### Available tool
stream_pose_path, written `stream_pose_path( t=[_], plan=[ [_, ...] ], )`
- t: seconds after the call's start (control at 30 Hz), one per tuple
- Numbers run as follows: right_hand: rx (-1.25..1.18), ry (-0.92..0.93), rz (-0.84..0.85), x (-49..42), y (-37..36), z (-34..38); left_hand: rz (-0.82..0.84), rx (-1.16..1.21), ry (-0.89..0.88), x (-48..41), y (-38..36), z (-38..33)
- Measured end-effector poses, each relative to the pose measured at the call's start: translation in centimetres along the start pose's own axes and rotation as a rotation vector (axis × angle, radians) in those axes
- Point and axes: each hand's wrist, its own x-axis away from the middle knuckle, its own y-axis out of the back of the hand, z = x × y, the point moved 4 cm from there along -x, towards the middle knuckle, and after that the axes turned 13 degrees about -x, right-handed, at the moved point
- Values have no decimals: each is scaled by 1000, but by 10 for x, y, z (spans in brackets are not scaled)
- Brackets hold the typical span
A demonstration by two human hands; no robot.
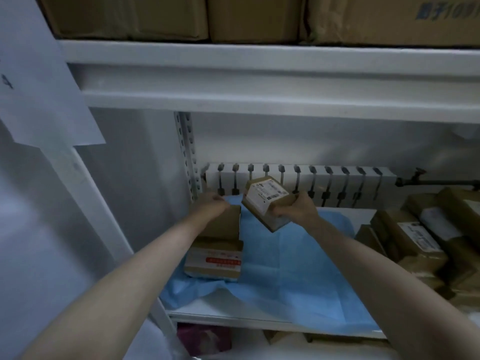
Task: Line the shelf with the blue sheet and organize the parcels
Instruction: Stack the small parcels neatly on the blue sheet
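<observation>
Finding: the right hand (296, 207) is grasping a labelled parcel (267, 203), fingers curled round its end, and is holding it tilted in the air above the back of the blue sheet (285, 268). The left hand (211, 203) is resting with curled fingers at the far top edge of a plain brown parcel (223, 222). Whether it is clasping that parcel or the sheet behind it cannot be told. The plain brown parcel is sitting on a red-striped parcel (215, 261), and both are standing on the left side of the blue sheet. A heap of parcels (415, 242) is waiting just beyond the right edge of the blue sheet.

Assessment: the lining appears done and the sorting is under way. The blue sheet is bunching at its front left corner.

Recommendation: the labelled parcel is best levelled first, label upward, then lowered straight down onto the blue sheet, just to the right of the two stacked parcels and squared to them. Sliding it risks rucking the thin sheet further. The left hand should be steadying the stack meanwhile, since a nudge could be tipping it.
</observation>
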Motion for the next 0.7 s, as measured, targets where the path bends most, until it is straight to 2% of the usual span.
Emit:
stream_pose_path(
  t=[0.1, 0.3, 0.53, 0.7],
  plan=[
    [26, -137, -30, 3, -8, -15, 6, -242, -99, -4, -17, 8],
    [97, -257, -83, 16, -39, -38, 76, -481, -137, -20, -37, 33],
    [211, -200, -134, 31, -69, -50, 171, -548, -72, -28, -47, 42],
    [272, -182, -74, 32, -75, -52, 194, -569, -62, -27, -49, 40]
  ],
)
